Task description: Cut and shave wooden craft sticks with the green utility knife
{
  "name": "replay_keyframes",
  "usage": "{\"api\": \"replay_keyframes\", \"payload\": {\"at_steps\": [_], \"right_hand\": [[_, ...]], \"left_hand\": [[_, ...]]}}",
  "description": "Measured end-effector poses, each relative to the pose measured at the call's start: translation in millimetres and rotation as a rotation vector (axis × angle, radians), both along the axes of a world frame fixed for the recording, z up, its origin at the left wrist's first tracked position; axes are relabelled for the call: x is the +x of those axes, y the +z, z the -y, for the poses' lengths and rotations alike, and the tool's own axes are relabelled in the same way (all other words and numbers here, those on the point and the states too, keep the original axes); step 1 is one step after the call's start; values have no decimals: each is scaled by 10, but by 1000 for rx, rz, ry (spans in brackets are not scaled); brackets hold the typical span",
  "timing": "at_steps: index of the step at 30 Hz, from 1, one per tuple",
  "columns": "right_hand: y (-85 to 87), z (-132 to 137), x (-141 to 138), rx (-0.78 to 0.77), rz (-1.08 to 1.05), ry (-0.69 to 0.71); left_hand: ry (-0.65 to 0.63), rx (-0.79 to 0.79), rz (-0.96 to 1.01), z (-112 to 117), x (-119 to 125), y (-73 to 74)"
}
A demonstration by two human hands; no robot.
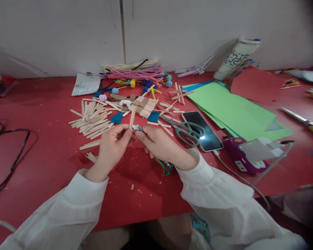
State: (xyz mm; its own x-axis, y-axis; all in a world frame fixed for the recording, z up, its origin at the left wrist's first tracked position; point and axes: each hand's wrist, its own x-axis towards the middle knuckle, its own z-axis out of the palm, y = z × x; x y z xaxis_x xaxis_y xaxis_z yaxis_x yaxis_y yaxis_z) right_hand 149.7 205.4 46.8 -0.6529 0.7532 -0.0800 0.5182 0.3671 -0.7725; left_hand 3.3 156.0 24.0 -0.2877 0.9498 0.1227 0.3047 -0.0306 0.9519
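Observation:
My left hand (112,147) pinches the lower end of a wooden craft stick (132,117), which points up and away from me. Closed around a pair of pliers, my right hand (159,140) holds the metal jaws (137,127) close to that stick's lower end; whether they touch it I cannot tell. Green-edged handles (167,166) show below the right palm. Just beyond both hands lies a panel of craft sticks (145,107) joined side by side. Loose craft sticks (94,119) are heaped to its left, and small wood chips (132,186) are scattered in front of me.
Green-handled scissors (189,133) overlap a phone (205,133) at right. Beyond are green paper sheets (232,104), red paper (255,85), a tumbler (236,59) and a purple power strip (243,152). Pink pipe cleaners (135,73) lie by the wall. A black cable (18,156) runs at left.

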Motion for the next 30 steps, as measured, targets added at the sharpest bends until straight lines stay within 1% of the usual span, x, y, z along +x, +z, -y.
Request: {"api": "replay_keyframes", "payload": {"at_steps": [5,7,10,12,14,17,19,20,26,28,30], "right_hand": [[14,16,1,11,19,15],[11,22,-1,70,52,15],[-12,27,-6,207,146,12],[-32,28,-9,263,200,19],[-48,28,-10,277,223,27],[-50,30,-14,262,201,24],[-42,35,-17,200,141,20],[-38,39,-19,139,95,21],[-39,52,-44,-443,-206,3],[-38,50,-54,-568,-283,-7],[-31,46,-61,-641,-338,-15]], "left_hand": [[-17,30,-145,11,-14,19],[-34,30,-187,12,-22,42],[-46,12,-256,11,-36,76],[-48,-4,-298,10,-48,88],[-49,-23,-318,8,-54,92],[-51,-44,-286,6,-43,98],[-48,-36,-269,9,-27,104],[-42,-27,-266,12,-18,106],[31,17,-191,11,12,80],[41,17,-167,4,11,68],[39,19,-152,-1,7,63]]}}
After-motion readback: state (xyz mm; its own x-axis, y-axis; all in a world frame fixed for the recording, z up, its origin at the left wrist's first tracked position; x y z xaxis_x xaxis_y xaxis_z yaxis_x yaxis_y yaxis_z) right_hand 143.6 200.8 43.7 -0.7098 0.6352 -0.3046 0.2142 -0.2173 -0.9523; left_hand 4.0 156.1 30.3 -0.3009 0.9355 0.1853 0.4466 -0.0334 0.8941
